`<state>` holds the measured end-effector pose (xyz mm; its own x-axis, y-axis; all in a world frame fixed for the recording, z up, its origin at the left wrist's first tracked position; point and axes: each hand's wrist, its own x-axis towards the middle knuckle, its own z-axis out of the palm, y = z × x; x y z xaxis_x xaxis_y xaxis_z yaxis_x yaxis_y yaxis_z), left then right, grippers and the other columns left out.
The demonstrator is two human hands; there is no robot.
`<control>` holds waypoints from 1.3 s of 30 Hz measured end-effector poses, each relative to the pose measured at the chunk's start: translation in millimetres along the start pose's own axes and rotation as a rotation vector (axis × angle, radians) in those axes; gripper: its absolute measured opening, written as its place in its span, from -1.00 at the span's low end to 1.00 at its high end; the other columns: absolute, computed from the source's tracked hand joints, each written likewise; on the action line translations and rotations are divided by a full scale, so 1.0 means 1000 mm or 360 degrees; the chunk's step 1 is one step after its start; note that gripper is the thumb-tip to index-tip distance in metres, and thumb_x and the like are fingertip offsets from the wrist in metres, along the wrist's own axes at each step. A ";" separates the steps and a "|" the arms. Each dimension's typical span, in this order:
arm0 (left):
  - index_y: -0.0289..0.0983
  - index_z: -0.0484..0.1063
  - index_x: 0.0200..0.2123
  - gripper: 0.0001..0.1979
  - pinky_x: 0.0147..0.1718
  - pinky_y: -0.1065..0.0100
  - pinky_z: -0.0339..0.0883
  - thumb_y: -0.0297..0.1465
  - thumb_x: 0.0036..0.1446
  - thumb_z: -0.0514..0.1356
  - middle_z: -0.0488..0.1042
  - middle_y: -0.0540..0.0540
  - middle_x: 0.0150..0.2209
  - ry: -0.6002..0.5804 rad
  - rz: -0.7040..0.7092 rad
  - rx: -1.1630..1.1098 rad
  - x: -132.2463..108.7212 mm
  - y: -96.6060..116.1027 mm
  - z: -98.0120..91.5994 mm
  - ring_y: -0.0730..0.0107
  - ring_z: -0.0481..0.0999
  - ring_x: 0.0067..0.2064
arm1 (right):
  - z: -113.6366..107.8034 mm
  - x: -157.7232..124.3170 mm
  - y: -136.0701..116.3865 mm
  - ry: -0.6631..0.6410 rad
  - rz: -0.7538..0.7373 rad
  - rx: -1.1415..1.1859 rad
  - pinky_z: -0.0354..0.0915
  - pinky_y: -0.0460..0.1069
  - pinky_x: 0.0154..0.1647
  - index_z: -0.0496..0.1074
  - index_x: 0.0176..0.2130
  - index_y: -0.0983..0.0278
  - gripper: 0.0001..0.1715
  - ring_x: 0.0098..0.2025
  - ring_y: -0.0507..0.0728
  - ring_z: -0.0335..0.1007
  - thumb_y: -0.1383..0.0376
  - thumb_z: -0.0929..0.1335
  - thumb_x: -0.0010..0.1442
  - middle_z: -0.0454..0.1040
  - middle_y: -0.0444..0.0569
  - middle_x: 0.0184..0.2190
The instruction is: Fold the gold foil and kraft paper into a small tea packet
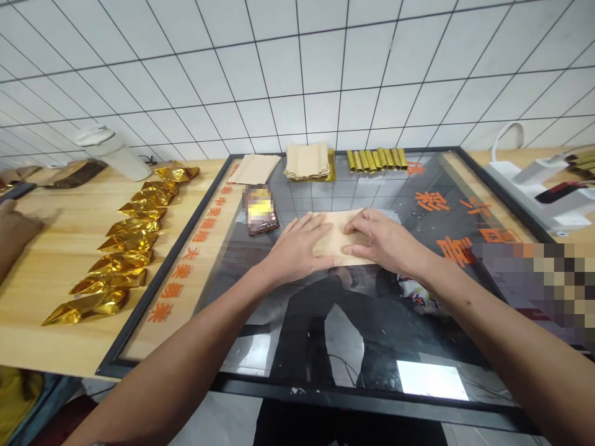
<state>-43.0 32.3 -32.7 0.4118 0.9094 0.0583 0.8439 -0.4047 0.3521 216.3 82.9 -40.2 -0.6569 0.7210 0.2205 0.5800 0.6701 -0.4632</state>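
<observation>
A sheet of brown paper (338,238) lies on the black-framed glass panel (260,285) in front of me. My left hand (301,244) rests flat across its left part, fingers stretched out and thumb along the near edge. On its right part, my right hand (379,238) has curled fingers, with thumb and forefinger bearing on the paper. The paper beneath that palm is hidden. Behind my hands are a stack of brown paper (307,161), a few flatter sheets (255,168) and a row of several gold rolled tubes (376,160).
A phone (261,210) lies left of my hands. Farther left runs a line of several twisted gold foil pieces (123,248), with a white cup (114,152) behind. Another person's hand (16,232) is at the left edge. A white power strip (530,192) stands at right.
</observation>
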 end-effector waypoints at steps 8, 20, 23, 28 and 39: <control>-0.28 0.45 0.33 -0.56 0.53 0.04 0.12 -0.34 0.47 0.11 0.40 -0.21 0.46 0.0146 0.0207 -0.0110 0.017 0.015 0.016 0.11 0.30 0.52 | -0.004 -0.001 -0.006 -0.0042 -0.0038 0.0017 0.40 0.22 0.10 0.50 0.05 0.13 -0.60 0.07 0.34 0.44 0.01 0.50 0.34 0.45 0.08 -0.01; -0.31 0.40 0.37 -0.50 0.56 0.05 0.03 -0.21 0.52 0.08 0.23 -0.30 0.55 0.0055 0.0248 0.0022 0.016 0.010 0.017 0.08 0.19 0.57 | -0.027 -0.002 0.005 0.0629 0.0332 0.0335 0.37 0.10 -0.17 0.56 -0.27 0.20 -0.81 -0.27 0.19 0.49 0.16 0.42 0.35 0.60 -0.05 -0.31; -0.35 0.35 0.42 -0.41 0.56 0.03 0.01 -0.11 0.51 0.11 0.17 -0.33 0.57 0.0018 0.0225 0.0052 0.016 0.009 0.019 0.04 0.13 0.59 | -0.020 0.000 0.009 0.0364 0.0209 0.0237 0.38 0.10 -0.15 0.58 -0.24 0.19 -0.85 -0.24 0.19 0.51 0.20 0.41 0.36 0.58 -0.04 -0.26; -0.22 0.30 0.47 -0.33 0.55 -0.02 0.00 0.01 0.48 0.12 0.14 -0.26 0.59 -0.0017 0.0245 0.0127 0.013 0.005 0.015 0.02 0.11 0.60 | -0.023 -0.008 0.024 0.0050 0.0035 -0.0005 0.41 0.20 0.17 0.61 0.00 0.15 -0.73 0.08 0.31 0.54 0.10 0.45 0.38 0.56 0.06 0.00; -0.24 0.25 0.51 -0.19 0.57 -0.05 -0.11 0.16 0.43 0.11 0.05 -0.27 0.61 -0.0077 0.0220 0.0181 0.009 0.000 0.012 0.02 0.04 0.62 | -0.041 -0.019 0.022 -0.0215 -0.0048 -0.0092 0.32 0.38 0.36 0.51 0.29 0.12 -0.24 0.35 0.49 0.37 -0.17 0.51 0.27 0.44 0.19 0.31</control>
<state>-35.3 39.8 -43.2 0.5403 0.8398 0.0526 0.8104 -0.5361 0.2361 261.3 91.0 -19.3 -0.7311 0.6726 0.1142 0.5832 0.7031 -0.4068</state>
